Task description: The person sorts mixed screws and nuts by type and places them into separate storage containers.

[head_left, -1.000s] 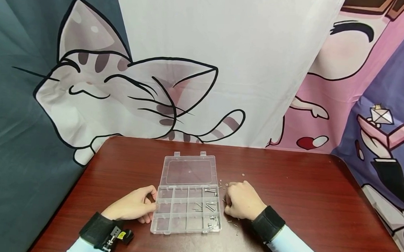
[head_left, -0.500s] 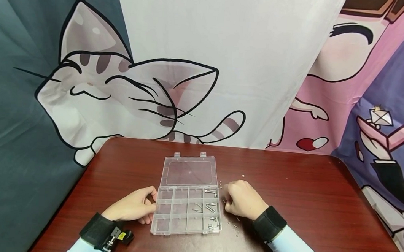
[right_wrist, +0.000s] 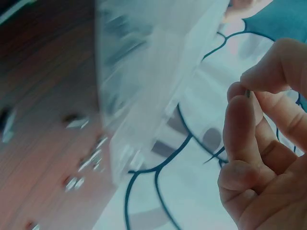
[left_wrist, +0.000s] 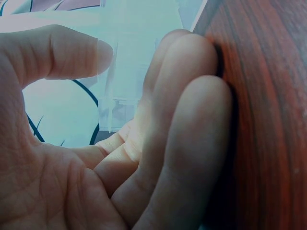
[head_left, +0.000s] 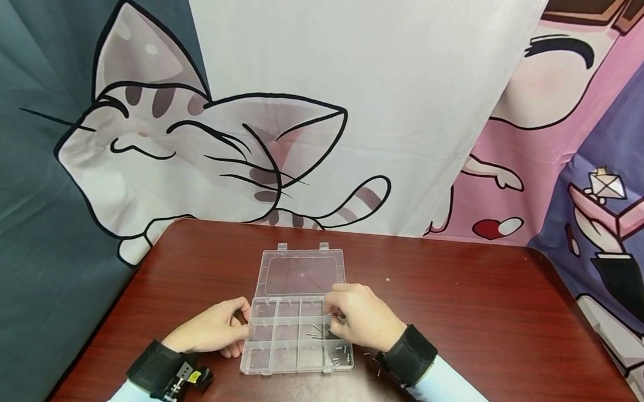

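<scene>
A clear plastic compartment box (head_left: 285, 329) lies on the table with its lid (head_left: 303, 274) folded back. My left hand (head_left: 208, 327) holds the box's left edge; in the left wrist view the thumb (left_wrist: 79, 52) meets the plastic and the other fingers lie low beside it. My right hand (head_left: 367, 316) is over the box's right column. Its thumb and fingertips pinch a tiny metal piece (right_wrist: 247, 93); only an end shows, so its kind is hidden. Screws (head_left: 341, 355) lie in the near right compartment, and more (head_left: 315, 332) in the compartment left of the hand.
Loose small metal pieces (right_wrist: 76, 122) are scattered on the table right of the box, blurred in the right wrist view. A small ring (head_left: 387, 280) lies farther back on the reddish-brown table (head_left: 474, 318). A printed cloth (head_left: 414, 109) hangs behind.
My right hand has moved left, from the loose pieces on the table to above the box's right column. My left hand has stayed at the box's left edge.
</scene>
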Tool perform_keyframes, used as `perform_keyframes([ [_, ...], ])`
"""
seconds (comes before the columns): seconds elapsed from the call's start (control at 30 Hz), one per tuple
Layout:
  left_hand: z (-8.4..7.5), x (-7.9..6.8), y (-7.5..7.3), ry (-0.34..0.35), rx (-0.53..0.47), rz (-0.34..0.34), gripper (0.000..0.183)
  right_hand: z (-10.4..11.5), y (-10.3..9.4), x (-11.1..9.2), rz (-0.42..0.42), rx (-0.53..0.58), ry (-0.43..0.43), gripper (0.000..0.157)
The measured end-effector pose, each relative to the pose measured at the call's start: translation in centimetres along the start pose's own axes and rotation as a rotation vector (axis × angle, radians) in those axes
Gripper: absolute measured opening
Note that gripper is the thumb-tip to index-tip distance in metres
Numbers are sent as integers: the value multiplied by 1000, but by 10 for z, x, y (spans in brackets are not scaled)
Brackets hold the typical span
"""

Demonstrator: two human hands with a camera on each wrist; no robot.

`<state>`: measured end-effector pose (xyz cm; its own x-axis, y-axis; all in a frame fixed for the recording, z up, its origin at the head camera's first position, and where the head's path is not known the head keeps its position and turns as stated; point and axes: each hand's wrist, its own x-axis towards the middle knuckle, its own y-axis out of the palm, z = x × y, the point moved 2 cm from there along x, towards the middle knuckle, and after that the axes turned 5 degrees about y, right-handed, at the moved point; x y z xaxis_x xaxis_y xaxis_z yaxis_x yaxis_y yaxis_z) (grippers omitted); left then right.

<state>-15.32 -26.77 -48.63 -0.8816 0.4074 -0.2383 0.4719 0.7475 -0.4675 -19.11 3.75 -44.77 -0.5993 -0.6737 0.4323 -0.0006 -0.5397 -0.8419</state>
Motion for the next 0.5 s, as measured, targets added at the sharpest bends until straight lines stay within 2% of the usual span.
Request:
perform_keyframes([
  [0.27, 1, 0, 0, 0, 5, 7, 25, 24, 6, 16, 53, 8, -52, 15],
  [0.5, 1, 0, 0, -1, 3, 10, 25, 33, 9, 21, 68, 6, -84, 14],
])
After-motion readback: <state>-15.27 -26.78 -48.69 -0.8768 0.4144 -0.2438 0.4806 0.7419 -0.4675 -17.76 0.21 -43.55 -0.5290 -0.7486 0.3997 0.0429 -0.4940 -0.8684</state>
